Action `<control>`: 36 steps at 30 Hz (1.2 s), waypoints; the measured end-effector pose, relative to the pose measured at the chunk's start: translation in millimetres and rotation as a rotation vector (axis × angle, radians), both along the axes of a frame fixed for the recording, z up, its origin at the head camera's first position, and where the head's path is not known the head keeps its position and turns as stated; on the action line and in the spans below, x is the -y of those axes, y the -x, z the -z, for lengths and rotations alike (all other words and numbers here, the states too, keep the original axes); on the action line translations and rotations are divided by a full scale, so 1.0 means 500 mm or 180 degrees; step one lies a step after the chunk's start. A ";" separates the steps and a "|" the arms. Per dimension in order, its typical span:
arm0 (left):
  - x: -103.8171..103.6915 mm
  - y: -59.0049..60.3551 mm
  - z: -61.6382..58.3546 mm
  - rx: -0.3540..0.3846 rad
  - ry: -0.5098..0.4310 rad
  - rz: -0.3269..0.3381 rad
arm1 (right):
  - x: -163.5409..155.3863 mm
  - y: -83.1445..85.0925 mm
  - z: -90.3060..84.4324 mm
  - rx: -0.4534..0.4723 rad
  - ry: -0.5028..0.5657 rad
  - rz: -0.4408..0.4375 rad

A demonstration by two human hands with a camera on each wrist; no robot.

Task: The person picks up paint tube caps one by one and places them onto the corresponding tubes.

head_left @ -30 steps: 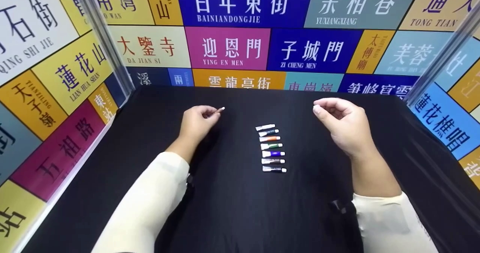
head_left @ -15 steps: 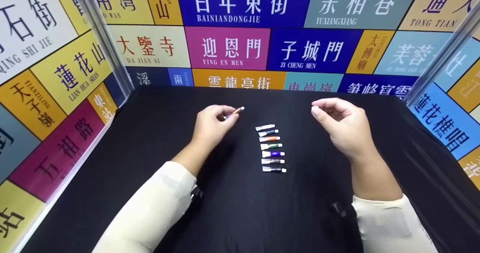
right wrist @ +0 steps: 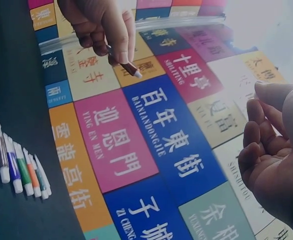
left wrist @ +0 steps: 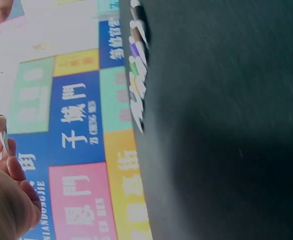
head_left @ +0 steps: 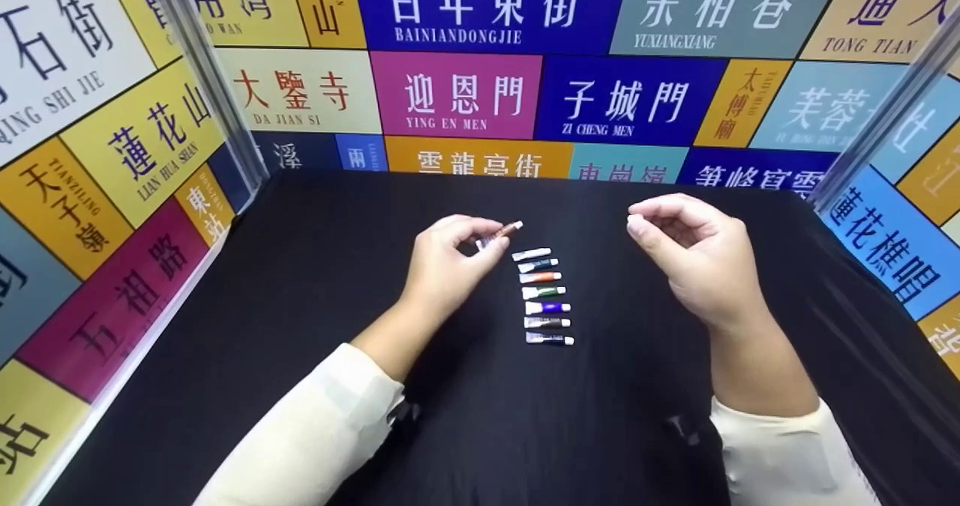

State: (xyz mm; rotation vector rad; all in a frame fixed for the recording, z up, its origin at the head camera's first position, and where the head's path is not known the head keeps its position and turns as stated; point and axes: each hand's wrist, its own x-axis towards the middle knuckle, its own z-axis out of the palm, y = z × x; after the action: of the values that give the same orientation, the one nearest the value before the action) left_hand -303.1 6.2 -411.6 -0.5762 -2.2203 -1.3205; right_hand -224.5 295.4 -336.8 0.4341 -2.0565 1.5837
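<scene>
My left hand (head_left: pixel 450 262) pinches a small brown paint tube (head_left: pixel 509 230) between thumb and fingers, just beyond the far end of a row of paint tubes. Its white cap points right and away; in the right wrist view, the brown tube (right wrist: pixel 130 68) tilts cap downward. The row on the black cloth includes a white tube (head_left: pixel 532 254), an orange tube (head_left: pixel 540 277), a green tube (head_left: pixel 543 292), a purple tube (head_left: pixel 547 307) and several darker ones, caps to the right. My right hand (head_left: pixel 697 255) hovers right of the row, fingers loosely curled, nothing visible in it.
A black cloth (head_left: pixel 465 416) covers the table. Panels with coloured street-name signs (head_left: pixel 450 94) stand along its back and both sides. Clear upright strips (head_left: pixel 225 109) mark the corners.
My left hand has moved to the right with the brown paint tube, from the left part of the cloth to beside the row's far end. The right hand and the row have hardly moved.
</scene>
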 end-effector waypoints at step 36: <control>-0.045 -0.164 -0.071 -0.0802 -0.0573 0.0608 | 0.041 -0.070 -0.026 -0.0726 0.0084 -0.0738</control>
State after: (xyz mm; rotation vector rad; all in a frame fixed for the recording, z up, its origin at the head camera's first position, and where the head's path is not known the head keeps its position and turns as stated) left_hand -221.3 28.8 -375.9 -0.8522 -1.8591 -1.4365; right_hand -189.3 274.7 -323.8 0.8290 -1.8638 1.6054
